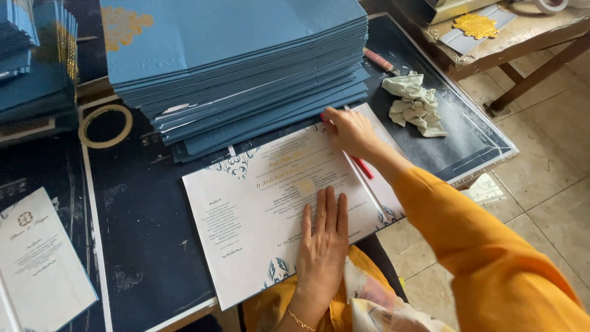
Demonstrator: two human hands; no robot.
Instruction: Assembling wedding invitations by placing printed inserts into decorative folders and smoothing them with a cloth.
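Observation:
A white printed card sheet (258, 209) with blue leaf ornaments lies flat on the dark table (141, 233). My left hand (324, 243) rests flat on its lower middle, fingers together and stretched. My right hand (348, 131) presses on the sheet's far right corner, at the foot of a tall stack of blue folded covers (246, 67). A red pen-like tool (362, 167) lies on the sheet under my right wrist; whether the hand grips it I cannot tell.
A tape ring (105, 125) lies left of the stack. A crumpled pale cloth (415, 103) and a reddish tool (380, 61) lie at the right. More blue covers (37, 61) stand far left, a white printed card (37, 258) at lower left. A wooden bench (510, 37) stands beyond.

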